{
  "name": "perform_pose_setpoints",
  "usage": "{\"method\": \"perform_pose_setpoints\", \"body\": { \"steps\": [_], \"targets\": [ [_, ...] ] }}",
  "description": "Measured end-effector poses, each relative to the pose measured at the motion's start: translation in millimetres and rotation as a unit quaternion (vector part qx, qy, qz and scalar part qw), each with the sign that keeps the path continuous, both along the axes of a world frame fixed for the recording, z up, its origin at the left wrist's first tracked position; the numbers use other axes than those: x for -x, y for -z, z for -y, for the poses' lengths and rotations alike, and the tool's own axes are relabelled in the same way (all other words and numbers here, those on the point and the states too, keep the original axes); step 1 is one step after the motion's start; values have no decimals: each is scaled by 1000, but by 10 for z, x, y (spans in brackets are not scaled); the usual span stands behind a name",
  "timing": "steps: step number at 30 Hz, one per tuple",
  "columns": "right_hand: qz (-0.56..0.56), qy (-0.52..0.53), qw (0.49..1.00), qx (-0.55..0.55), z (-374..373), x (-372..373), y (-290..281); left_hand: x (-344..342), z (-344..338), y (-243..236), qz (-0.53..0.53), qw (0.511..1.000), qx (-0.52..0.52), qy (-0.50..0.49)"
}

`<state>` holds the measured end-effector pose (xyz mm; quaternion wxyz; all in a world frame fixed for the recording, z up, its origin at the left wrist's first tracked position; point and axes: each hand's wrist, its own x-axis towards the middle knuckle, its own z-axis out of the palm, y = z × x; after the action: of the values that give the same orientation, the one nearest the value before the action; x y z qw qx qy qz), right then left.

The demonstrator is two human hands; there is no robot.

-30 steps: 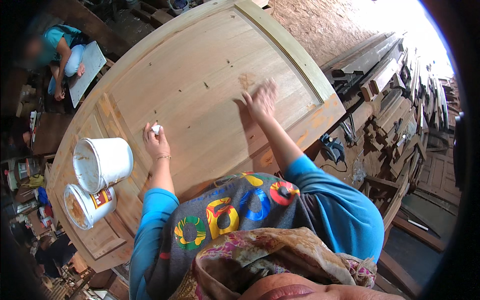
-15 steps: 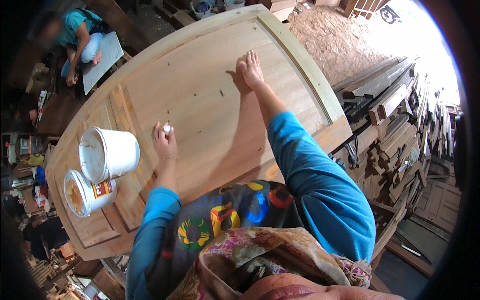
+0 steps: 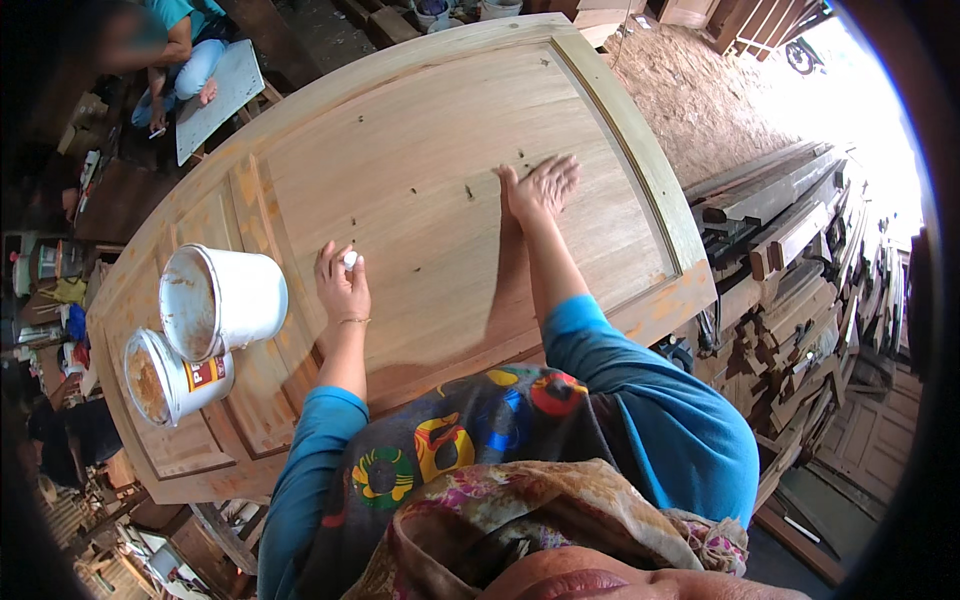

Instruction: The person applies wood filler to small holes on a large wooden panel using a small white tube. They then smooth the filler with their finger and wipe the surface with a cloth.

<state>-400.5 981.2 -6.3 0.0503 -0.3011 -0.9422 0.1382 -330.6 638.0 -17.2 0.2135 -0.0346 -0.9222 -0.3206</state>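
A large panelled wooden door (image 3: pixel 430 230) lies flat in front of me, with several small dark marks in its pale panel. My right hand (image 3: pixel 545 187) is over the far right part of this panel, fingers stretched out and slightly blurred. Nothing shows in it, and I cannot tell whether the palm touches the wood. My left hand (image 3: pixel 342 290) is closed round a small white object (image 3: pixel 350 261), whose kind I cannot make out. Left of that hand, two white plastic buckets stand on the door: a larger one (image 3: pixel 245 298) and a smaller one (image 3: pixel 210 385) with brownish residue inside.
Stacked timber (image 3: pixel 790 230) lies along the right side. At the upper left a person (image 3: pixel 185 60) in a teal shirt sits beside a pale board (image 3: pixel 222 100). Scattered tools and offcuts crowd the left edge. Bare earth (image 3: pixel 670 85) lies beyond the door.
My right hand has moved nearer to me and to the right across the panel. My left hand still holds the small white object. The whole view has shifted slightly.
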Motion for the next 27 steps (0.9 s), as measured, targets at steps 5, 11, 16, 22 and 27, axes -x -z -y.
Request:
{"method": "perform_pose_setpoints", "body": {
  "steps": [5,11,16,22,27],
  "targets": [
    [-45,-101,994,14,-152,434,92,33,3,15,14,1000,-6,11],
    [-4,-109,994,24,-124,-248,94,-7,39,48,-19,998,56,4],
    [-2,-41,999,25,-38,49,44,-51,16,27,8,1000,16,3],
    [-44,-194,980,-27,-244,475,169,26,-53,-59,28,999,-28,2],
    [-19,-301,953,-15,-331,-167,67,-3,62,76,2,999,33,-3]
  ]
}}
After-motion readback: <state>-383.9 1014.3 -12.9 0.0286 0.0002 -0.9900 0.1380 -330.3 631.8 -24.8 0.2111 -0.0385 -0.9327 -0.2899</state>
